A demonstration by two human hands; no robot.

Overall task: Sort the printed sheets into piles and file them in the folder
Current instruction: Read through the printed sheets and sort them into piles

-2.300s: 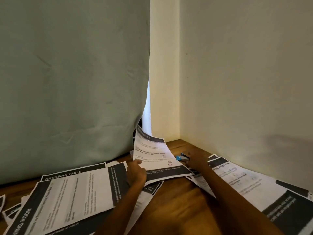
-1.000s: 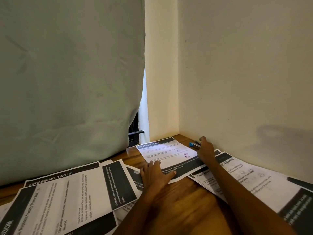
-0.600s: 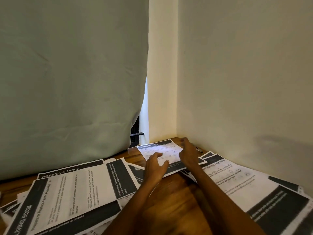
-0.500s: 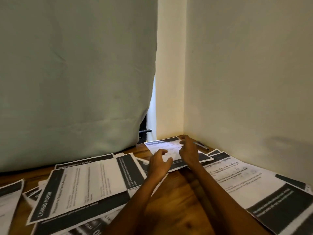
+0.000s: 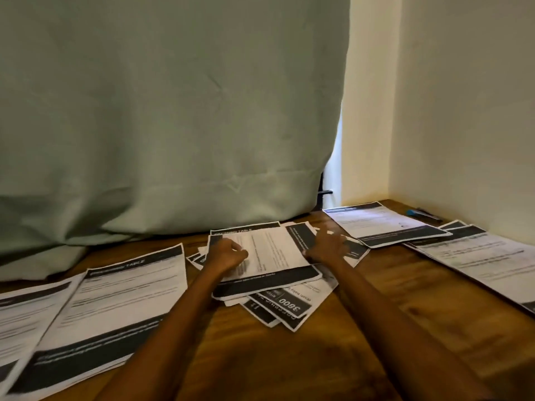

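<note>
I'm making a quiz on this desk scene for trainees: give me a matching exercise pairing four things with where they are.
Things:
1. blue pen
2. curtain
3. left hand
4. sheet in the corner

Places:
A. hanging behind the wooden table
B. flat by the curtain's right edge
C. on the middle pile of sheets
D. beside the right wall

Pairs: 1-D, 2-A, 3-C, 4-B
</note>
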